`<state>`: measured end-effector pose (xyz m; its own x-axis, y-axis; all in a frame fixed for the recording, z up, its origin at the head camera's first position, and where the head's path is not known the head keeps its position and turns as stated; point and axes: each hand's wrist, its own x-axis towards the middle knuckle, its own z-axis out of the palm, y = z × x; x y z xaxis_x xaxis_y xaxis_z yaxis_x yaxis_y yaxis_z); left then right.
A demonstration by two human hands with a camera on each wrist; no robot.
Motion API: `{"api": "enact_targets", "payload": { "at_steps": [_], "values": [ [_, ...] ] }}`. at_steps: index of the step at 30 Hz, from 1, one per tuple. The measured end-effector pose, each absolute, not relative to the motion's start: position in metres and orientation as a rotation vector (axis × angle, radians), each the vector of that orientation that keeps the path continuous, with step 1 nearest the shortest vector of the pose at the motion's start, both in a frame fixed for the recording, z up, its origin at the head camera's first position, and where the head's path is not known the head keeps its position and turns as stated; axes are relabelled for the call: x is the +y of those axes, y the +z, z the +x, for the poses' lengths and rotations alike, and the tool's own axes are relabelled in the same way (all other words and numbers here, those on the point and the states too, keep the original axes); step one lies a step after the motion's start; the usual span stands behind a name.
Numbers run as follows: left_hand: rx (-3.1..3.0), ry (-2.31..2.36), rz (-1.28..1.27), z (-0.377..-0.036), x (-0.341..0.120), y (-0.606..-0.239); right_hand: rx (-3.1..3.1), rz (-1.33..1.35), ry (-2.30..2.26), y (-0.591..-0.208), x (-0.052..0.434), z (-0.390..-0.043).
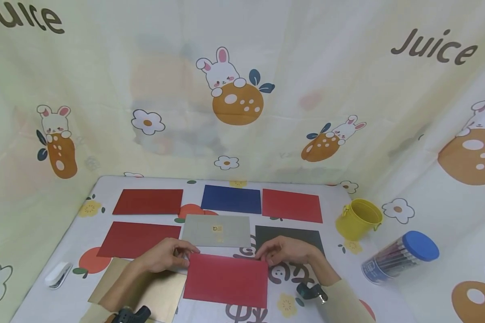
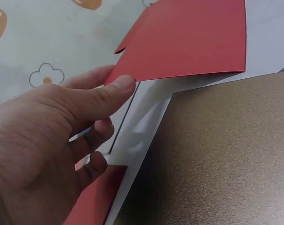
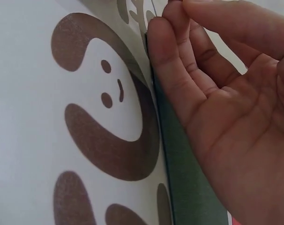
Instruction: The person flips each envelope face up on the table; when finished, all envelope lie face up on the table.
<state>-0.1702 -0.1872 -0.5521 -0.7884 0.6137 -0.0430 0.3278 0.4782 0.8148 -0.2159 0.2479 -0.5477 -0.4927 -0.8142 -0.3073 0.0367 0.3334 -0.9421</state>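
A red envelope point(image 1: 226, 280) is held at its two far corners, near the front of the table. My left hand point(image 1: 163, 256) pinches the far left corner between thumb and fingers; the left wrist view shows the thumb flat on the red paper. At the far right corner, my right hand point(image 1: 287, 251) grips with its fingertips, which run out of the top of the right wrist view. Under my left forearm lies a gold envelope point(image 1: 161, 294). A dark green envelope point(image 1: 291, 233) lies partly hidden beneath my right hand. Just beyond the held envelope is a grey one point(image 1: 202, 229) with a gold print.
Farther back lie a dark red envelope point(image 1: 147, 202), a blue one point(image 1: 231, 199) and a red one point(image 1: 293, 206). Another red envelope point(image 1: 137, 240) is at left, near a white stapler point(image 1: 58, 274). A yellow bucket point(image 1: 353, 222) and a blue-lidded pen tub point(image 1: 400, 258) stand at right.
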Motion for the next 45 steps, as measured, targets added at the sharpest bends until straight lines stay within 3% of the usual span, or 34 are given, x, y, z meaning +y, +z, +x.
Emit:
{"api": "enact_targets", "payload": {
  "at_steps": [19,30,45],
  "values": [
    [2.356,1.383,0.633,-0.1674,-0.1888,-0.5485,1.628,-0.574,-1.453,-0.5533,0.2543,-0.2187],
    [2.351,1.466,0.697,-0.1682,-0.1951,-0.5536,1.608,-0.748,-1.546,-0.5536,0.2555,-0.2223],
    [2.376,1.578,0.667,-0.1759,-0.1908,-0.5484,1.645,-0.713,-1.662,-0.5504,0.2512,-0.2230]
  ]
}}
